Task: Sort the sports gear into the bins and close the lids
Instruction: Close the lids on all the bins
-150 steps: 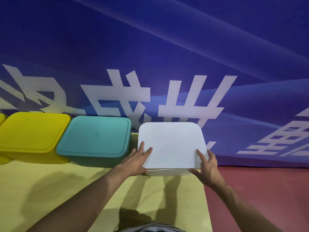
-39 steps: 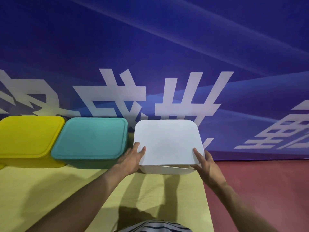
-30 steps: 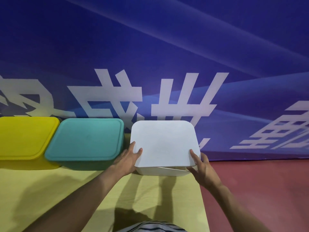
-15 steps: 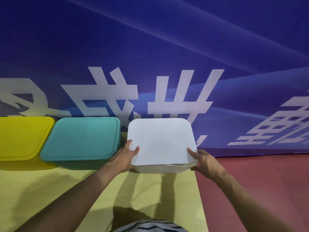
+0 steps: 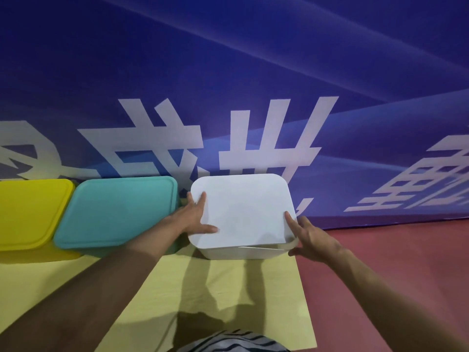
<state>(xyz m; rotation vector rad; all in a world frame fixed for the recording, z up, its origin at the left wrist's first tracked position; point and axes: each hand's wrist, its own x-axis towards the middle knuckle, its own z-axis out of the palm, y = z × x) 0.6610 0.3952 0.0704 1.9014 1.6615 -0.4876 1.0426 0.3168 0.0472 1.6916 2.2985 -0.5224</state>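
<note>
A white bin point(image 5: 241, 252) stands at the right end of a yellow mat point(image 5: 228, 288), with a white lid point(image 5: 243, 209) lying on it. The lid sits slightly askew, and a thin gap shows along its front right edge. My left hand point(image 5: 195, 217) rests on the lid's left edge with straight, spread fingers and the thumb on top. My right hand point(image 5: 309, 235) is at the front right corner, index finger flat on the lid and thumb against the bin's wall. No sports gear is in view.
A teal bin point(image 5: 116, 212) with its lid shut stands just left of the white one, and a yellow bin point(image 5: 28, 212) with its lid shut stands left of that. A blue banner wall point(image 5: 253, 85) rises right behind them. Red floor point(image 5: 380, 250) lies right of the mat.
My left hand has slid farther along the lid's left edge, with the thumb now lying on the lid. My right hand stays at the front right corner. The gap there persists.
</note>
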